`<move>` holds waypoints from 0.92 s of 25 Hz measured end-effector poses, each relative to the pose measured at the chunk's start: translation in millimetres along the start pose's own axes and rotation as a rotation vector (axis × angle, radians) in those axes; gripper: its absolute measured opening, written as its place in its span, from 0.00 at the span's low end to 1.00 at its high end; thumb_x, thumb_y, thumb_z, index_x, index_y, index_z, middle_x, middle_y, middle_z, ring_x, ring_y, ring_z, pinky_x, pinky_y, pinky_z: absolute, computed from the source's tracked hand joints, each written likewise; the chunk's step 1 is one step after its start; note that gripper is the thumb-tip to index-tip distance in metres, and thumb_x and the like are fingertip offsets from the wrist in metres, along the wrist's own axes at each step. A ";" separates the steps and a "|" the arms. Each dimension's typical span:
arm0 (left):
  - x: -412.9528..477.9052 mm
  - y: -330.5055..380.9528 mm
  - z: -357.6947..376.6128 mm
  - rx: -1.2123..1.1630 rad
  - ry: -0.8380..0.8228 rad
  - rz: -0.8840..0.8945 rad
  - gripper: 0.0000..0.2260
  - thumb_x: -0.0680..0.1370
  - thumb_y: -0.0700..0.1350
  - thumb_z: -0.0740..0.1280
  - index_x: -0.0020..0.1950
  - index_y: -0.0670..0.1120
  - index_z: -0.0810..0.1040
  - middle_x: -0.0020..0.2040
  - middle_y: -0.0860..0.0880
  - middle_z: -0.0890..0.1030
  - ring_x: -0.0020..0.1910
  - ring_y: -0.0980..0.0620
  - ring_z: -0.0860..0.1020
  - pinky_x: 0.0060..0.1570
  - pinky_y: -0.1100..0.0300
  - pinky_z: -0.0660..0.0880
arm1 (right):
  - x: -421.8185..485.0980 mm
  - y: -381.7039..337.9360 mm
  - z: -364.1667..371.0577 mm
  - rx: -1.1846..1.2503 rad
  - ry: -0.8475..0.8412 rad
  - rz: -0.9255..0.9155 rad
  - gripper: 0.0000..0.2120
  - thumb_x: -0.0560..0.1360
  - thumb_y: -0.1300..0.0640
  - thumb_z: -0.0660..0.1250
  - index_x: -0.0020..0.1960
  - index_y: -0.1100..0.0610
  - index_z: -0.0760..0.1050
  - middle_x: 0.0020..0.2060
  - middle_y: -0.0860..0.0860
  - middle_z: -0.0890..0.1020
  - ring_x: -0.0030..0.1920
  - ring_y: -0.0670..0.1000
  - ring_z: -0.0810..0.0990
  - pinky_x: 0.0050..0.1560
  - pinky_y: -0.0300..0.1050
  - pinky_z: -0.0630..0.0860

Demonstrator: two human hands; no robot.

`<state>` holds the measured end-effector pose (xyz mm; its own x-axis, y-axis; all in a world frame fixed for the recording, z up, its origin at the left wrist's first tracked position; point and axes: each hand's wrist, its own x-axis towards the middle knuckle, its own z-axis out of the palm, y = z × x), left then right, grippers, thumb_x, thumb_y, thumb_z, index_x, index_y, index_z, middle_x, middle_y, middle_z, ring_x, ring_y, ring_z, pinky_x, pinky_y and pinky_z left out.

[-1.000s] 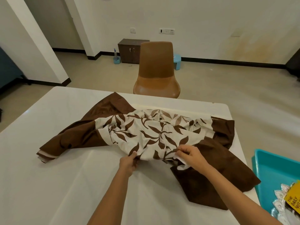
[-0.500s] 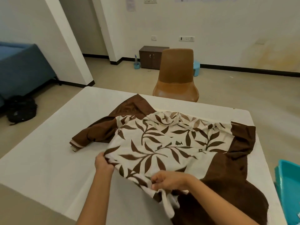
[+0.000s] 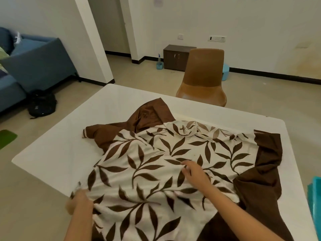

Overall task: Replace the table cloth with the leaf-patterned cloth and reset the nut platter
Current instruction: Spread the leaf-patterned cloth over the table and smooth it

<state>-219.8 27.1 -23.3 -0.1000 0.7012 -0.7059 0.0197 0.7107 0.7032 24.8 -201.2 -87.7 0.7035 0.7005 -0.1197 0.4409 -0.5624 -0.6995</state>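
The leaf-patterned cloth [image 3: 156, 164], cream with brown leaves and a wide brown border, lies half spread and wrinkled on the white table [image 3: 73, 150]. My left hand [image 3: 79, 202] grips the cloth's near left edge at the table's left corner, blurred by motion. My right hand [image 3: 194, 173] rests on the patterned middle of the cloth with its fingers loosely bent, pointing left; whether it pinches a fold I cannot tell. The nut platter is not in view.
A brown chair [image 3: 203, 79] stands at the table's far side. A turquoise tray [image 3: 315, 202] sits at the right edge. A blue sofa [image 3: 34, 66] and a black bag [image 3: 42, 103] are on the left, a small dark cabinet [image 3: 175, 57] against the far wall.
My left hand has drawn the cloth's edge leftward and toward me, spreading the patterned part wider. My right hand has let go of the near fold and moved onto the cloth's middle. The view turned left.
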 end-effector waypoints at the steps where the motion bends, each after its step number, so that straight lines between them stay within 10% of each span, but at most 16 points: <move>1: -8.8 -0.8 1.4 0.053 0.111 0.077 0.22 0.82 0.40 0.57 0.74 0.35 0.57 0.75 0.35 0.57 0.74 0.39 0.59 0.72 0.52 0.58 | 7.8 15.7 -4.7 -0.070 0.013 0.062 0.17 0.80 0.56 0.59 0.68 0.55 0.70 0.63 0.52 0.75 0.64 0.50 0.72 0.68 0.46 0.67; 6: 7.9 -31.3 24.2 0.691 0.352 0.547 0.36 0.76 0.44 0.68 0.77 0.44 0.49 0.76 0.32 0.46 0.75 0.31 0.45 0.72 0.35 0.47 | 26.1 73.0 -6.0 -0.331 -0.204 0.204 0.22 0.83 0.51 0.49 0.76 0.50 0.56 0.76 0.59 0.56 0.75 0.60 0.54 0.73 0.57 0.54; 10: 26.0 -82.9 96.1 1.359 -0.286 1.080 0.36 0.74 0.63 0.63 0.77 0.57 0.51 0.79 0.46 0.43 0.76 0.40 0.39 0.71 0.37 0.40 | 41.7 93.2 -10.8 -0.499 -0.303 0.233 0.33 0.78 0.36 0.52 0.77 0.42 0.41 0.77 0.54 0.37 0.76 0.60 0.36 0.71 0.67 0.40; 13: 27.4 -104.2 135.6 1.703 -0.464 0.959 0.39 0.71 0.72 0.55 0.76 0.62 0.40 0.77 0.52 0.33 0.76 0.40 0.35 0.68 0.34 0.36 | 65.8 122.0 -46.0 -0.492 -0.220 0.345 0.37 0.75 0.33 0.55 0.77 0.41 0.40 0.77 0.53 0.37 0.77 0.58 0.38 0.71 0.69 0.41; 15: 42.6 -106.0 145.0 1.689 -0.402 0.878 0.40 0.70 0.74 0.53 0.77 0.62 0.41 0.78 0.55 0.37 0.77 0.41 0.41 0.68 0.32 0.42 | 85.2 147.1 -76.4 -0.481 -0.203 0.427 0.36 0.76 0.34 0.55 0.77 0.42 0.41 0.77 0.54 0.39 0.77 0.59 0.40 0.71 0.69 0.42; 19: 44.5 -103.8 161.6 1.371 -0.278 1.304 0.34 0.72 0.73 0.48 0.66 0.52 0.71 0.66 0.48 0.71 0.64 0.46 0.73 0.63 0.43 0.67 | 107.8 159.3 -93.0 -0.591 0.013 0.549 0.31 0.79 0.40 0.50 0.78 0.46 0.43 0.77 0.60 0.44 0.76 0.64 0.43 0.72 0.70 0.49; 23: 50.3 -88.4 199.2 1.129 -0.105 1.413 0.27 0.75 0.63 0.59 0.66 0.47 0.68 0.67 0.39 0.66 0.65 0.40 0.69 0.64 0.46 0.68 | 98.5 135.1 -49.5 -0.508 -0.087 0.298 0.35 0.75 0.31 0.48 0.76 0.40 0.37 0.76 0.52 0.36 0.76 0.63 0.39 0.70 0.71 0.42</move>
<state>-28.5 10.8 -137.8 0.6448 0.7134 0.2744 0.6215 -0.6983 0.3551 181.3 -229.9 -159.2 0.7992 0.5015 -0.3312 0.4581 -0.8650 -0.2045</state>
